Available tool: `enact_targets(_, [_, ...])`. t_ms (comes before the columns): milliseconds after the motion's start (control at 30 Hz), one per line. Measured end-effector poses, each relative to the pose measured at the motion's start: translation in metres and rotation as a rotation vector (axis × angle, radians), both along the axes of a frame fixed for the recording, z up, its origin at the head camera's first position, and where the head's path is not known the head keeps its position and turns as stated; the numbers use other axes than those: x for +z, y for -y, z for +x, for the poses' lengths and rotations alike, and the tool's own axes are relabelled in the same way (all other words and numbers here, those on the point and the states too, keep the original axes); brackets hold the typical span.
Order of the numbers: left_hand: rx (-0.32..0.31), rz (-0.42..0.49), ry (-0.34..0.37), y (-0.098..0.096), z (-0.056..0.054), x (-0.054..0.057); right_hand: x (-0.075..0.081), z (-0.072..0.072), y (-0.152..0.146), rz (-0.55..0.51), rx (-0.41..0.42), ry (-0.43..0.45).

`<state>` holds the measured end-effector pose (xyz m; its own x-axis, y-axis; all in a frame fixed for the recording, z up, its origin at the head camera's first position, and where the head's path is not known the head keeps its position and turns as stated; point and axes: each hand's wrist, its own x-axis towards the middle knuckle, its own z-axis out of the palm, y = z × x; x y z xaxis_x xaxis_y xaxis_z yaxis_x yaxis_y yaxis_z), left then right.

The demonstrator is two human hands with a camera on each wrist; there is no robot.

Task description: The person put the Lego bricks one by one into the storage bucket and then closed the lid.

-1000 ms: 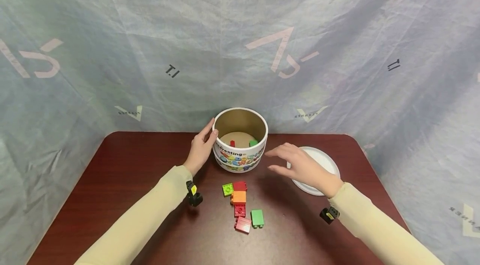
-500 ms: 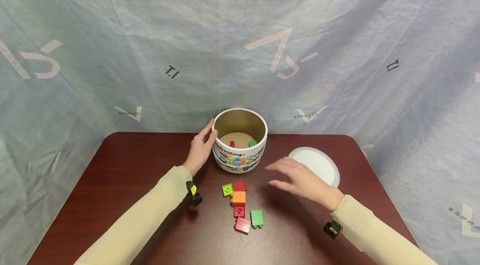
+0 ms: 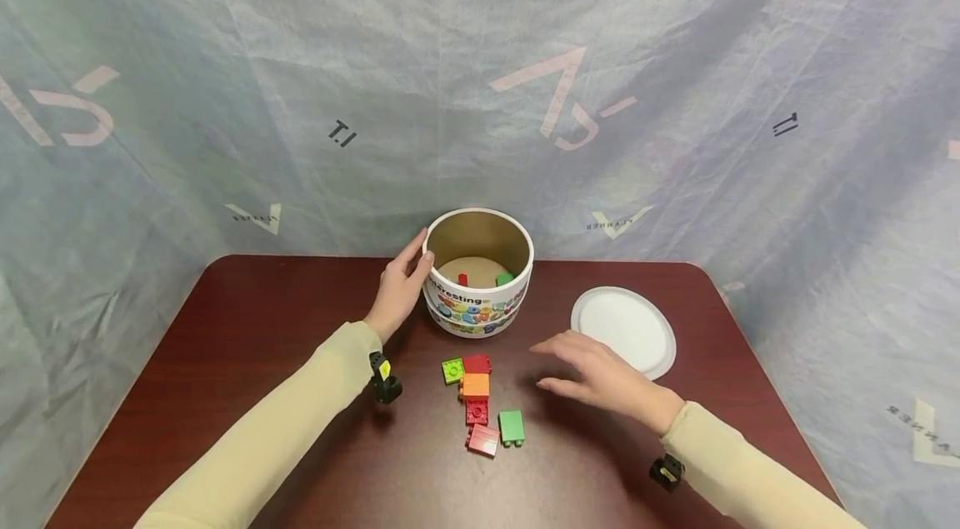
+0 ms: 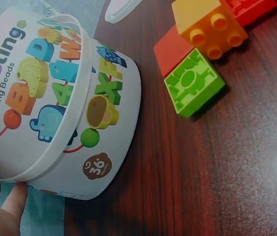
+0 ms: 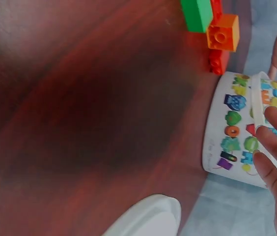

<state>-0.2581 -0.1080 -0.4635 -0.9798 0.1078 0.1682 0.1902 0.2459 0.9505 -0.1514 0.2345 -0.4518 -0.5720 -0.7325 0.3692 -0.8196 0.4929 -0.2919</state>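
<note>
The 6 loose blocks lie left and near of the right hand, empty, fingers parted; the left hand, fingers extended, touches the tub.

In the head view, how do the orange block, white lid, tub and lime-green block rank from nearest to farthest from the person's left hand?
1. Tub: touched by the left hand on its left side.
2. Lime-green block: just this side of the tub.
3. Orange block: right of the lime-green one.
4. White lid: far over on the right.
</note>
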Motion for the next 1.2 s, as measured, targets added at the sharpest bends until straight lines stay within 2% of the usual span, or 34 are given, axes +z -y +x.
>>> enact_targets(300, [-0.009, 0.004, 0.021, 0.000, 0.002, 0.001, -0.016, 0.012, 0.002, 0.021, 0.027, 0.038])
enact_targets(533, [-0.009, -0.031, 0.025, -0.001, 0.002, 0.002, -0.028, 0.019, 0.004, 0.042, 0.038, 0.063])
enact_targets(1200, [-0.015, -0.010, 0.004, 0.001, -0.001, 0.003, -0.035, 0.029, 0.011, 0.079, 0.065, 0.116])
